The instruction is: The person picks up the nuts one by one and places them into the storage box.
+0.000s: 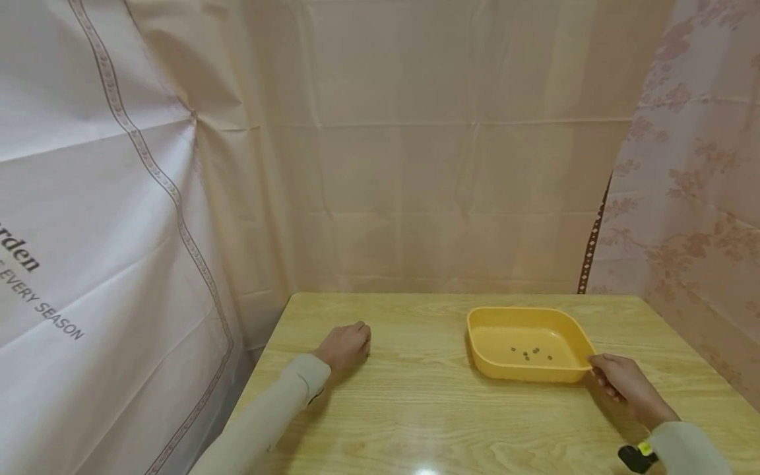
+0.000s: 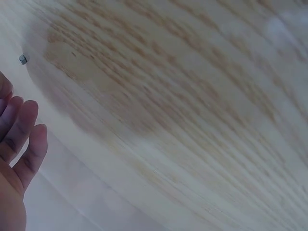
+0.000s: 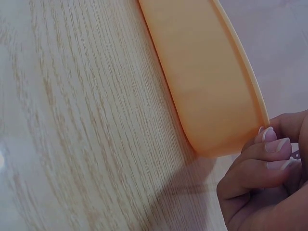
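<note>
My right hand point(image 1: 626, 386) pinches the near right corner of a yellow plastic tray point(image 1: 528, 374), thumb and fingers at its rim; the tray's orange-looking side wall point(image 3: 211, 77) fills the middle of the right wrist view. Several small dark metal pieces point(image 1: 526, 356) lie scattered on the tray floor. Over the table's left part is my left hand point(image 1: 347, 346), its fingers loosely bent. In the left wrist view a small shiny metal piece, like a nut point(image 2: 22, 59), lies on the table just beyond those fingertips point(image 2: 30, 107). The thumb side is cut off there.
The wood-grain table point(image 1: 404, 409) ends at a back edge in front of a beige cloth point(image 1: 404, 165). White printed cloth point(image 1: 107, 264) hangs at the left and flowered cloth point(image 1: 706, 198) at the right. A dark wrist device point(image 1: 636, 458) sits at the right sleeve.
</note>
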